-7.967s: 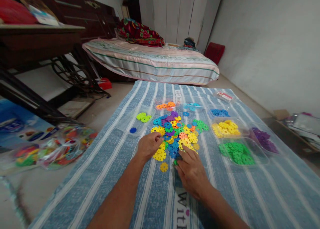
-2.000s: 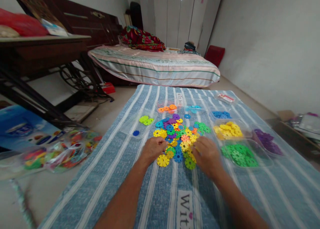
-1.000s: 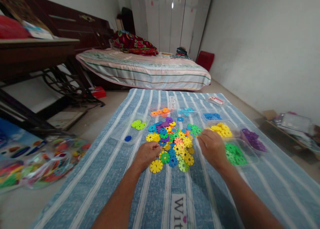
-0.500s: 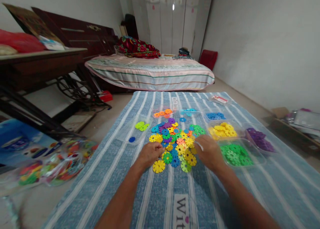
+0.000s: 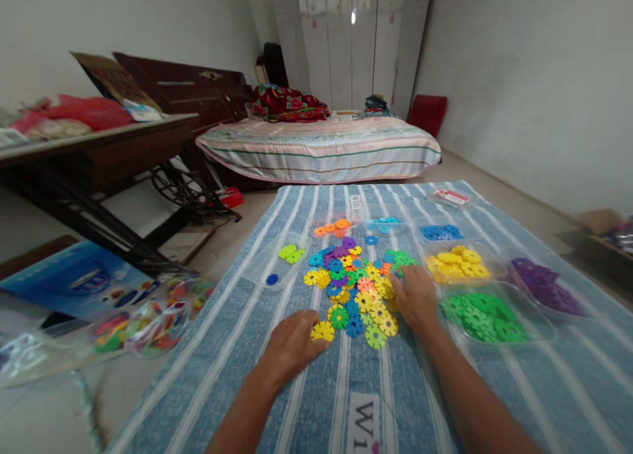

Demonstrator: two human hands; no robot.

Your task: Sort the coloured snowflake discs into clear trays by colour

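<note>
Notched plastic snowflake discs [image 5: 353, 289] in mixed colours lie in a loose pile on the striped cloth. At the near left of the pile, my left hand [image 5: 293, 343] has thumb and forefinger closed on the edge of a yellow snowflake disc [image 5: 323, 331]. My right hand [image 5: 417, 299] is at the pile's right edge, its fingers curled beside yellow and green discs; anything between the fingertips is hidden. Just right of that hand stand a clear tub of yellow discs [image 5: 457, 264] and a tub of green discs [image 5: 484, 317].
Further tubs hold purple discs [image 5: 544, 286], blue discs [image 5: 440, 232], light-blue discs [image 5: 386, 224], orange discs [image 5: 332, 228], and lime discs [image 5: 291, 253] with one dark-blue disc. A lidded clear box [image 5: 452, 197] sits at the far right. Beyond stands a bed [image 5: 321, 150].
My left hand has moved down and toward me, from the pile's left side to the yellow disc. My right hand has shifted slightly along the right edge. The camera view has turned a little left.
</note>
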